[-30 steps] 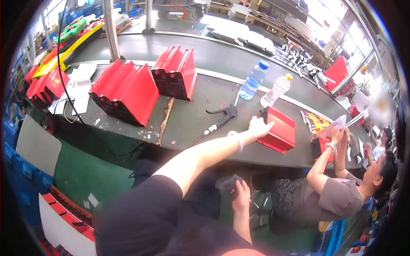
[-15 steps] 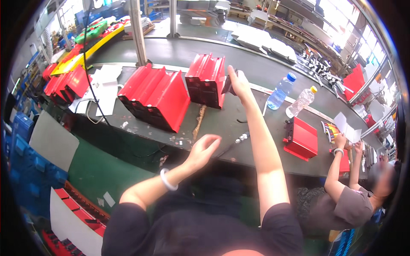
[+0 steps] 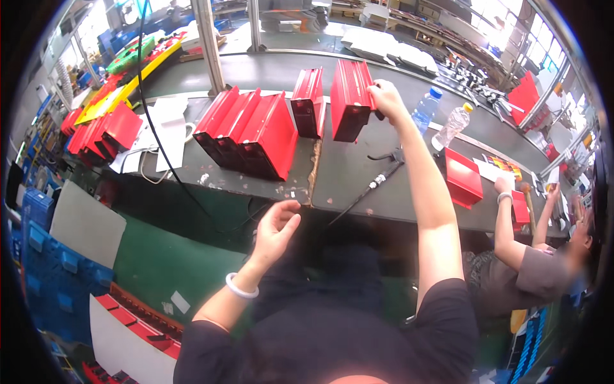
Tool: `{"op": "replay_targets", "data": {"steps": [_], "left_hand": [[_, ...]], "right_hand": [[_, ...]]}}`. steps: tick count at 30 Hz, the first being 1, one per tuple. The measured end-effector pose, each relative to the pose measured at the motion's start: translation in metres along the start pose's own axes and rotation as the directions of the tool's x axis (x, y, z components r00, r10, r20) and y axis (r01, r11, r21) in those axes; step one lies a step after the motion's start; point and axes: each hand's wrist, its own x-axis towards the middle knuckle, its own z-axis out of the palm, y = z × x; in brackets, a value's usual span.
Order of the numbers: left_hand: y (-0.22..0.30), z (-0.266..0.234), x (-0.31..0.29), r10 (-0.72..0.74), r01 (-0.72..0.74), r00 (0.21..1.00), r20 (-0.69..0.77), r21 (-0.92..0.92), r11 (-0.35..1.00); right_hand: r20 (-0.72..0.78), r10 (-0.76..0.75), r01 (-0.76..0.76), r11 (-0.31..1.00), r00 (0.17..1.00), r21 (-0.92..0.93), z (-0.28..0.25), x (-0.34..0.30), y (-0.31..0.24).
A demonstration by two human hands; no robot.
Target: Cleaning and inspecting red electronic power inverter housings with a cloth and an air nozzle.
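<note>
My right hand (image 3: 387, 101) reaches far over the workbench and grips the right side of a red box-shaped metal housing (image 3: 352, 89) with a dark end face. That housing stands apart from a narrower red housing (image 3: 309, 102) on its left. Farther left, several more red housings (image 3: 252, 131) are packed side by side in a row. My left hand (image 3: 276, 233) hangs in front of the bench's near edge, fingers loosely curved and apart, with nothing in it. Below the right forearm, a dark cable tool with a hooked lever (image 3: 371, 187) lies on the bench.
Two plastic bottles, one blue-capped (image 3: 427, 109) and one yellow-capped (image 3: 451, 128), stand right of my forearm. Another red housing (image 3: 462, 178) sits near a co-worker (image 3: 534, 272) handling papers. A black cable (image 3: 150, 115) hangs down at left, before white sheets (image 3: 167, 128).
My right hand has moved the red housing right, away from its neighbour, opening a gap. My left hand has drawn back and lower. The whole view has shifted slightly.
</note>
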Motion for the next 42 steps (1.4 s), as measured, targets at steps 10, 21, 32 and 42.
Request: {"op": "replay_targets", "data": {"steps": [10, 21, 32, 42], "left_hand": [[0.052, -0.008, 0.016, 0.297, -0.329, 0.940, 0.167, 0.222, 0.918], [0.004, -0.037, -0.098, -0.307, 0.304, 0.951, -0.019, -0.089, 0.948], [0.005, -0.038, -0.134, -0.397, 0.395, 0.914, -0.088, -0.044, 0.918], [-0.006, -0.035, -0.135, -0.474, 0.478, 0.876, -0.090, 0.034, 0.878]], "right_hand": [[0.677, -0.062, -0.005, 0.995, 0.734, 0.097, -0.066, -0.153, -0.108], [0.241, 0.021, -0.107, 0.931, 0.970, 0.348, -0.003, -0.234, -0.051], [0.540, -0.286, 0.355, 0.934, 0.792, -0.027, 0.048, -0.322, -0.064], [0.587, -0.375, 0.460, 0.888, 0.717, 0.005, 0.084, -0.354, -0.104]]}}
